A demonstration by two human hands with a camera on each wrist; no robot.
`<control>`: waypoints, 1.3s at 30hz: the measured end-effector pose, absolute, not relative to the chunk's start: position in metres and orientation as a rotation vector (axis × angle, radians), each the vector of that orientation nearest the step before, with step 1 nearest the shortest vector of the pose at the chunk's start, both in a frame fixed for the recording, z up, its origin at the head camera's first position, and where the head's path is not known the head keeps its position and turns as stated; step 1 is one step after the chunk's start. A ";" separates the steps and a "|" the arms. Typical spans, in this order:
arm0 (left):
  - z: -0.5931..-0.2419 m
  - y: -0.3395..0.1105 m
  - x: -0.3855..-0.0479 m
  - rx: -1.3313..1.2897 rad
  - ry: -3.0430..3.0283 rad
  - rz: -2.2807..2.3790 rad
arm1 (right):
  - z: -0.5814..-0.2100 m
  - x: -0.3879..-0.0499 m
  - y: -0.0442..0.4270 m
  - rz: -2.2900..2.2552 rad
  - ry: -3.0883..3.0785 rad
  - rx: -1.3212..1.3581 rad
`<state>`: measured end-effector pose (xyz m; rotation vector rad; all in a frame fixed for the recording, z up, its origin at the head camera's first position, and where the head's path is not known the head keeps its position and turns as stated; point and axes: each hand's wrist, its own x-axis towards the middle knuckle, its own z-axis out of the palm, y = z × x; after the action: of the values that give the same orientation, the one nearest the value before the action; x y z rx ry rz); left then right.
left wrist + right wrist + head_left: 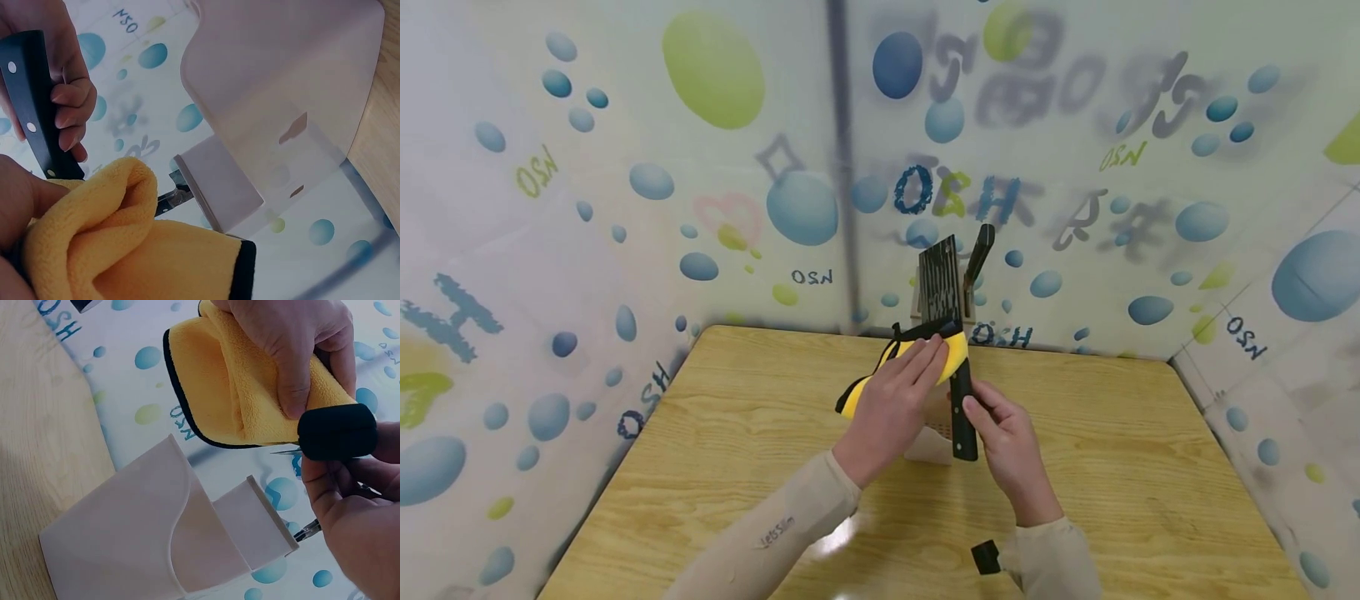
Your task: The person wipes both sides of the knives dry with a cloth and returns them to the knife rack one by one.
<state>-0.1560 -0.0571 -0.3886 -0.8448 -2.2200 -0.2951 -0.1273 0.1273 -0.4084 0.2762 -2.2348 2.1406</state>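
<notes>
In the head view, a cleaver [938,283] with a dark, streaked blade points upward, its black handle [964,417] hanging down. The right hand [1011,450] grips that handle with fingers and thumb. A yellow cloth [955,354] with black edging lies against the lower blade. Over the cloth is the left hand [891,408], its fingers pressing it to the blade. In the right wrist view, the left thumb rests on the folded cloth [262,381], close to the handle's end [337,432]. The blade is mostly hidden there.
A pale knife holder [287,75] stands on the wooden table [760,375] behind the hands. Another black-handled knife [980,254] sticks up from it. A small black object [986,557] is beside the right sleeve. Printed curtains [1075,167] surround the table's back and sides.
</notes>
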 end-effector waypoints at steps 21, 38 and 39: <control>-0.397 -0.057 -0.146 -0.808 -2.181 -0.308 | -0.407 -0.128 0.120 2.151 -2.182 0.242; -0.401 -0.060 -0.129 -0.785 -2.221 -0.282 | -0.403 -0.132 0.118 2.131 -2.224 0.245; -0.401 -0.060 -0.128 -0.784 -2.223 -0.286 | -0.403 -0.132 0.117 2.131 -2.224 0.248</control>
<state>-0.1282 -0.0602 -0.4012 -0.7844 -2.2230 -0.2860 -0.1316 0.1175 -0.4027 0.2480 -2.2242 2.1314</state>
